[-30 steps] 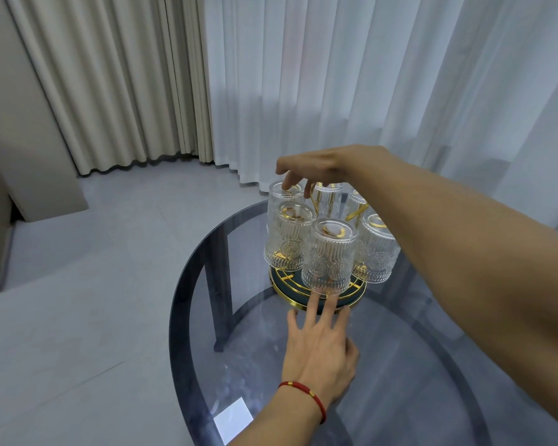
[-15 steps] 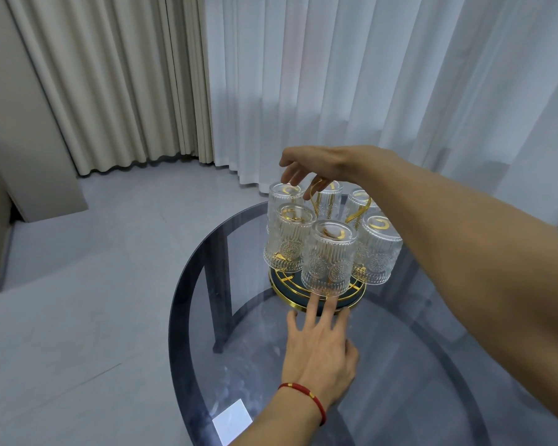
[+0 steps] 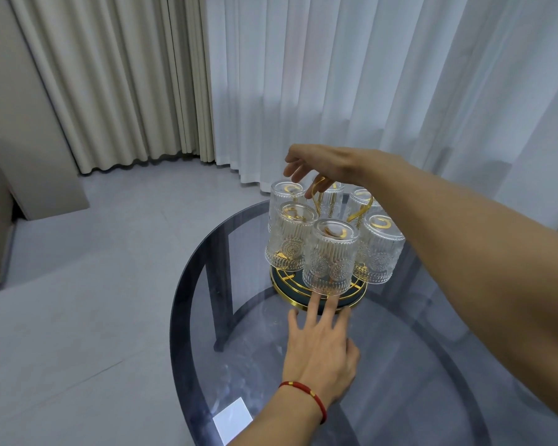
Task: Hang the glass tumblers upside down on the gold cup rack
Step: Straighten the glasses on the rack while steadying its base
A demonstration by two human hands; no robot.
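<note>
Several ribbed glass tumblers hang upside down on the gold cup rack (image 3: pixel 358 211), which stands on a round dark base with a gold rim (image 3: pixel 290 289). The nearest tumbler (image 3: pixel 329 257) faces me; another (image 3: pixel 287 241) hangs to its left and one (image 3: pixel 379 249) to its right. My left hand (image 3: pixel 319 346), with a red cord at the wrist, lies flat on the glass table with fingertips touching the base's front edge. My right hand (image 3: pixel 322 165) hovers above the rack's top handle, fingers loosely apart and pointing down, holding nothing.
The round smoked-glass table (image 3: pixel 187 284) has a dark frame beneath it; its left edge curves near the rack. White sheer curtains (image 3: pixel 368 91) and beige drapes (image 3: pixel 110 85) hang behind. A grey tiled floor (image 3: pixel 78 284) lies to the left.
My right hand has lifted off the back-left tumbler's bottom and risen slightly above the rack, fingers spreading. My left hand has stayed at the base.
</note>
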